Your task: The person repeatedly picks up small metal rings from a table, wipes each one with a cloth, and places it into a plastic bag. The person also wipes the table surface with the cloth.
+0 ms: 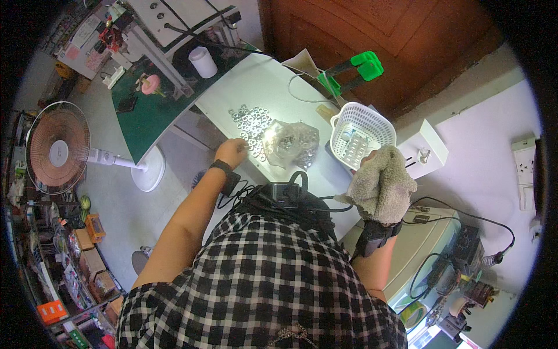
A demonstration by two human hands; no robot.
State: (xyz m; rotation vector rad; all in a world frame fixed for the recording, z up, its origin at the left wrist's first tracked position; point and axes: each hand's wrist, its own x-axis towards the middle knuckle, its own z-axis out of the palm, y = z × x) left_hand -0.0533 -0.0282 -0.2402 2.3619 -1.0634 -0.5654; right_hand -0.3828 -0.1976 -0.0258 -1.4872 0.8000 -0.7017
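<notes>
My left hand (232, 152) rests at the front edge of the white table (226, 87), its fingers at the near side of a spread of small metal rings or nuts (250, 124). What its fingers hold, if anything, is hidden. Right of the pieces lies a clear plastic bag (290, 144) with more shiny pieces in it. My right hand (366, 160), mostly covered, is closed on a beige fleecy cloth (386, 187) just in front of a white perforated basket (362, 115). Blister packs (356, 150) and a small bottle lie in the basket.
A green-topped table (139, 118) with a white cup (203, 62) adjoins at the upper left. A standing fan (59, 148) is at the far left. A bright green clamp (369, 66) stands behind the basket, near a brown door. A white box (420, 150) and cables are at the right.
</notes>
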